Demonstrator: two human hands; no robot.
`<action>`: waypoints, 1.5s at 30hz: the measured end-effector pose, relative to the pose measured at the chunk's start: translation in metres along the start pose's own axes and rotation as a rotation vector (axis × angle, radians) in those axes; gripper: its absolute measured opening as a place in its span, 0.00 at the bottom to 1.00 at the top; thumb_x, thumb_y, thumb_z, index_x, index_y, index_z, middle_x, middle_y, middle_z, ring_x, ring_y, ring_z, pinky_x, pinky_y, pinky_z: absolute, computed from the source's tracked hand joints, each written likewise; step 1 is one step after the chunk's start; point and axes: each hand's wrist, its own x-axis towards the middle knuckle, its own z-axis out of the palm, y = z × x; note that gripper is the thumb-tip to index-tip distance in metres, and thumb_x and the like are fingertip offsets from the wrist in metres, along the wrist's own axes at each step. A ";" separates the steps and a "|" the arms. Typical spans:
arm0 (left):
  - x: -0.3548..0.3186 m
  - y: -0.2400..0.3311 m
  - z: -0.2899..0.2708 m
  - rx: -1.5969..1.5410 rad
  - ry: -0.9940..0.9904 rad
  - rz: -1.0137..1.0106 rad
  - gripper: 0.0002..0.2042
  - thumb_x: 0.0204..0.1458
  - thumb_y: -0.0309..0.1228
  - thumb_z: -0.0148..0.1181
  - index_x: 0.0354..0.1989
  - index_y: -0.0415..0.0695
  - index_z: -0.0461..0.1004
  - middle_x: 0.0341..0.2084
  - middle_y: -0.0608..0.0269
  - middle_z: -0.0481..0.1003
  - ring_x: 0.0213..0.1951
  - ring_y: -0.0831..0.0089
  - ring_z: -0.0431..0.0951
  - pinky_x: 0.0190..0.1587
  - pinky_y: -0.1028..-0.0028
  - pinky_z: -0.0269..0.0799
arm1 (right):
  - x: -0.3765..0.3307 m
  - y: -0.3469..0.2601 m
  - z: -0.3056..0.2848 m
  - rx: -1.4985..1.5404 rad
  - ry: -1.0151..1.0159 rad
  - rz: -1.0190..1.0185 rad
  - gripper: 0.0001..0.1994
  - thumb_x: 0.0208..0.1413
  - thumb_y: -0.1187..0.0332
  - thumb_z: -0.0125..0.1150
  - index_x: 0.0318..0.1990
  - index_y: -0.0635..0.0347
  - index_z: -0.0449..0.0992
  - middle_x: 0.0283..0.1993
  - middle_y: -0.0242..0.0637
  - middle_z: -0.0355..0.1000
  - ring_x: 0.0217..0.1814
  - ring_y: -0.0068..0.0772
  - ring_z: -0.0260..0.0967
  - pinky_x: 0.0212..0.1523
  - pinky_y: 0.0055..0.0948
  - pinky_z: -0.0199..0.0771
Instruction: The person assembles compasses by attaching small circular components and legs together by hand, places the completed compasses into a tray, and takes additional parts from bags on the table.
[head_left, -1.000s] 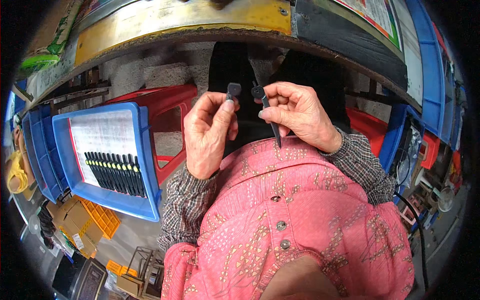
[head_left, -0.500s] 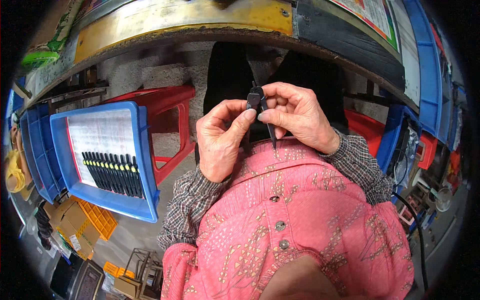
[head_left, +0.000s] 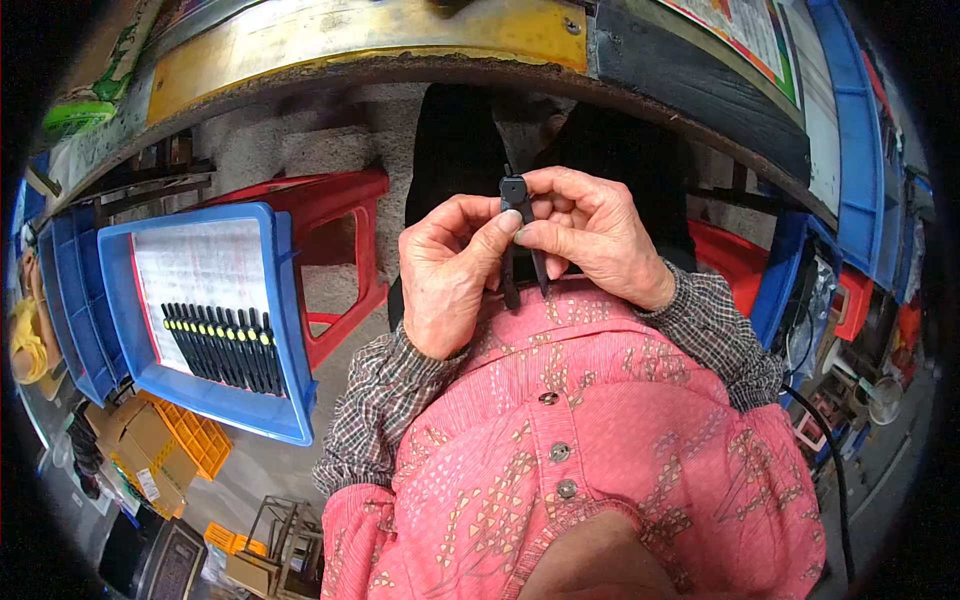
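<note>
In front of my belly, both hands hold a black drawing compass (head_left: 513, 188) between them, its head up and its two slightly parted legs pointing down toward my pink apron (head_left: 590, 390). My left hand (head_left: 440, 270) pinches it just below the head, the thumb lying across its front. On the other side, my right hand (head_left: 610, 240) grips it with thumb and fingertips, the remaining fingers curled. My fingers cover its middle. To my left, a row of several similar black compasses (head_left: 225, 350) with yellow-green dots lies in a blue tray (head_left: 283, 300) on a white sheet.
The tray is propped on a red stool (head_left: 350, 255). Ahead runs the worktable's edge (head_left: 400, 40). Blue bins (head_left: 855, 160) stand at the right, and a dark cable (head_left: 840, 480) hangs there. A cardboard box (head_left: 145, 450) and an orange crate (head_left: 200, 440) sit at lower left.
My left hand has shifted slightly right and its thumb now lies across the compass's front. The compass has turned a little, and both its legs now show below my fingers.
</note>
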 end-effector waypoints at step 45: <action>0.001 -0.007 0.006 0.141 -0.078 0.159 0.02 0.51 0.22 0.57 0.30 0.37 0.71 0.22 0.69 0.71 0.23 0.87 0.68 0.23 0.85 0.64 | 0.003 -0.017 -0.001 -0.255 0.077 -0.110 0.06 0.54 0.72 0.59 0.32 0.66 0.72 0.23 0.28 0.69 0.19 0.12 0.63 0.17 0.14 0.62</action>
